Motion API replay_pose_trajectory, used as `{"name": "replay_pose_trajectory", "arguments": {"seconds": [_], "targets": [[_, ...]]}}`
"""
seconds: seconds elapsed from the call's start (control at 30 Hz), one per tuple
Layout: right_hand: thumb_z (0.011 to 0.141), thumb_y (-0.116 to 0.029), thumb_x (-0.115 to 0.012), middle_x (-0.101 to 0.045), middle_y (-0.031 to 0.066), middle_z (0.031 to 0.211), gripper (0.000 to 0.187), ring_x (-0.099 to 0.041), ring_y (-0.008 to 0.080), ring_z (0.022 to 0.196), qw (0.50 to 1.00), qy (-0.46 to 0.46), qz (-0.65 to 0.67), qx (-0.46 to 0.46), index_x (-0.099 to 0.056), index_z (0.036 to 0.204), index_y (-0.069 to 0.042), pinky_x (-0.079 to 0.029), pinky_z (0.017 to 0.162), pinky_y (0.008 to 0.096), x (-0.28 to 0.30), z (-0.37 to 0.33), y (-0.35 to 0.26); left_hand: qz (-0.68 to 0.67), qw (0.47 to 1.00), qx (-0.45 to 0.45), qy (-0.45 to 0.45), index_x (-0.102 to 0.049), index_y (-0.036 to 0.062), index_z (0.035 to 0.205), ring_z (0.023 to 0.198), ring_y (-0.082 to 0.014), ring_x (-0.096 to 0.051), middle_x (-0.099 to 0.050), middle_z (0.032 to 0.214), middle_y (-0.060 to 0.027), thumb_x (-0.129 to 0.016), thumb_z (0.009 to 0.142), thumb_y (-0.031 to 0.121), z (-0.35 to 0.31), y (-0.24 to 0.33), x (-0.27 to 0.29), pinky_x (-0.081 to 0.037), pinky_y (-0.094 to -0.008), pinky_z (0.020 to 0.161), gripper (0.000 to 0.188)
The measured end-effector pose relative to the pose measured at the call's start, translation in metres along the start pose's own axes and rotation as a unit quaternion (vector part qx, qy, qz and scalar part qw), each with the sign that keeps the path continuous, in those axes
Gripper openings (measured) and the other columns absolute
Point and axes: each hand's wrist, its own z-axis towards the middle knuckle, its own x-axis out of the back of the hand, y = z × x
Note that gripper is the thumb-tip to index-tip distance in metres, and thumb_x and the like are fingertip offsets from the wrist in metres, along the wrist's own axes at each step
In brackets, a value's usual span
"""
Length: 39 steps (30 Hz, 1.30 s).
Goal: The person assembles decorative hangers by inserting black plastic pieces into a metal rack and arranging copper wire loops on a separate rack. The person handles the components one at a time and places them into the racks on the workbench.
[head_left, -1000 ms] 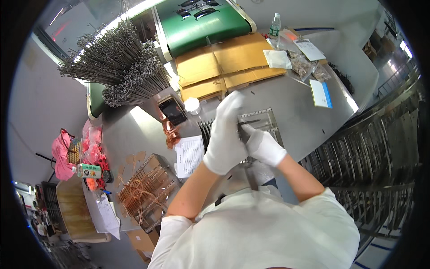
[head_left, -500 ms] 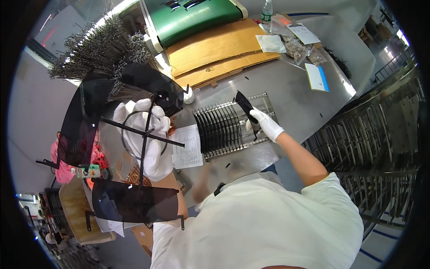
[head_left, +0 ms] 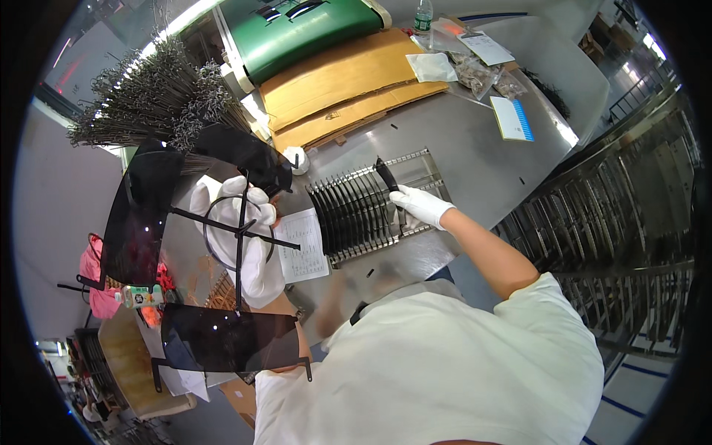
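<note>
Two gloved hands at work over a grey metal table [head_left: 475, 141]. Left hand [head_left: 241, 237], white glove, is clenched around a black wire frame [head_left: 239, 230] with crossing rods and a ring; three dark tinted panels [head_left: 137, 215] hang at the frame's ends, one to the left, one at top right, one at the bottom. Frame is held up off the table, over the table's left edge, close to the camera. Right hand [head_left: 419, 206], also white-gloved, grips a single dark curved piece [head_left: 387, 176] by its lower end; the piece stands tilted, upper tip pointing away from the person. It sits just above a slotted metal rack [head_left: 371, 204] lying flat on the table, which holds a row of similar dark pieces standing on edge in the slots. Cannot tell if the held piece touches the rack.

Printed paper sheet [head_left: 302, 245] lies just left of the rack, partly behind the left hand. Brown cardboard sheets [head_left: 348, 85] lie farther back, with a green machine cover [head_left: 308, 30] beyond them. Bundle of thin metal wires [head_left: 159, 100] fans out at far left. Small plastic bags [head_left: 475, 70], a clear bottle [head_left: 423, 15] and a blue-edged booklet [head_left: 512, 119] sit at the table's far right. Metal racking [head_left: 615, 222] runs along the right side.
</note>
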Motion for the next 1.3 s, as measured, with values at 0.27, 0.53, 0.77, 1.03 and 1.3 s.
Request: {"name": "replay_pose_trajectory", "arguments": {"seconds": [0.27, 0.53, 0.77, 1.03, 1.3], "targets": [[0.102, -0.062, -0.045, -0.072, 0.0267, 0.096, 0.088, -0.071, 0.0411, 0.088, 0.889, 0.153, -0.429, 0.046, -0.02, 0.162, -0.004, -0.056, 0.079, 0.0506, -0.015, -0.021, -0.046, 0.009, 1.0, 0.012, 0.021, -0.046, 0.0112, 0.148, 0.109, -0.0409, -0.064, -0.061, 0.13, -0.0264, -0.052, 0.107, 0.025, 0.013, -0.02, -0.005, -0.059, -0.0476, 0.089, 0.043], [0.083, -0.031, -0.08, -0.07, 0.017, 0.092, 0.091, -0.07, 0.0289, 0.08, 0.952, 0.103, -0.065, 0.281, -0.034, 0.153, 0.006, -0.058, 0.075, 0.0377, -0.03, -0.069, -0.101, -0.029, 0.964, 0.264, -0.016, -0.052, -0.0051, 0.132, 0.115, -0.0525, -0.06, -0.059, 0.132, -0.0296, -0.041, 0.107, 0.028, -0.007, -0.049, -0.038, -0.055, -0.0519, 0.098, 0.043], [0.098, -0.018, -0.052, -0.067, 0.0095, 0.077, 0.049, -0.067, 0.0178, 0.061, 0.969, -0.008, 0.23, 0.088, -0.049, 0.144, -0.001, -0.056, 0.061, 0.0291, 0.001, -0.061, -0.068, -0.219, 0.958, 0.186, -0.008, -0.042, 0.0009, 0.141, 0.077, -0.0255, -0.065, -0.059, 0.111, -0.0212, -0.071, 0.09, 0.032, -0.02, -0.027, -0.012, -0.055, -0.031, 0.064, 0.066], [0.104, -0.062, -0.036, -0.072, 0.0132, 0.077, 0.073, -0.062, 0.0181, 0.057, 0.994, 0.039, 0.092, -0.04, -0.054, 0.142, -0.003, -0.051, 0.053, 0.0294, 0.007, 0.013, 0.017, 0.021, 0.989, 0.144, -0.004, -0.028, 0.0032, 0.156, 0.089, -0.0227, -0.066, -0.054, 0.123, -0.0245, -0.077, 0.084, 0.038, -0.012, -0.007, -0.031, -0.058, -0.0268, 0.08, 0.094], [0.103, -0.069, -0.032, -0.073, 0.0243, 0.087, 0.086, -0.072, 0.0389, 0.075, 0.955, 0.108, -0.273, 0.042, -0.034, 0.156, -0.001, -0.058, 0.071, 0.047, -0.005, 0.002, 0.0, 0.026, 0.985, 0.169, 0.013, -0.03, 0.0018, 0.154, 0.088, -0.0229, -0.066, -0.056, 0.121, -0.0212, -0.076, 0.081, 0.04, -0.016, -0.018, -0.037, -0.056, -0.0291, 0.074, 0.095]]}}
